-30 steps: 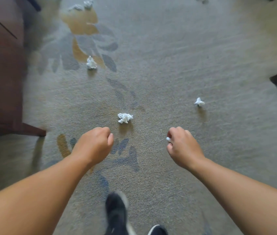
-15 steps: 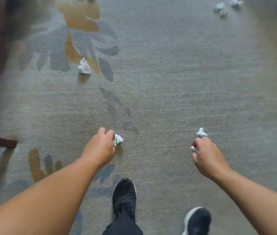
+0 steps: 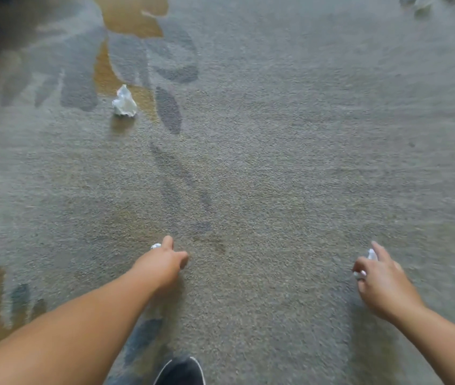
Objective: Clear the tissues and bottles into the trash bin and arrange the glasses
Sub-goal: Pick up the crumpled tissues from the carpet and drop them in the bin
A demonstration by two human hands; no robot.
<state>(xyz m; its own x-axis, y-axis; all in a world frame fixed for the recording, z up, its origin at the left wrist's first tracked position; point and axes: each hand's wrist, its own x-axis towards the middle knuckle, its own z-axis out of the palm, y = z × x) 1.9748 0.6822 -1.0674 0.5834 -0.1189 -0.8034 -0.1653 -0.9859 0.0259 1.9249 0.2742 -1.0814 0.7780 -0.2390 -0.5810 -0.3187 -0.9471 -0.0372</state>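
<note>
Both hands reach low over the carpet point(image 3: 276, 134), well apart. The left hand point(image 3: 165, 259) is curled round a tissue point(image 3: 156, 246), of which only a white bit shows at the knuckles. The right hand point(image 3: 382, 276) grips a second tissue point(image 3: 371, 254), white showing between its fingers and by the thumb. A loose tissue point(image 3: 124, 102) lies on the carpet's leaf pattern, far ahead of the left hand. Blurred far tissues point(image 3: 415, 1) sit at the top right edge. A dark shoe point(image 3: 182, 370) is at the bottom.

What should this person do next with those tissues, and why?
Probably step toward the crumpled tissue ahead on the carpet: it lies loose, while the left hand grips a tissue scrap, the right hand grips tissue bits, and no bin shows.
</note>
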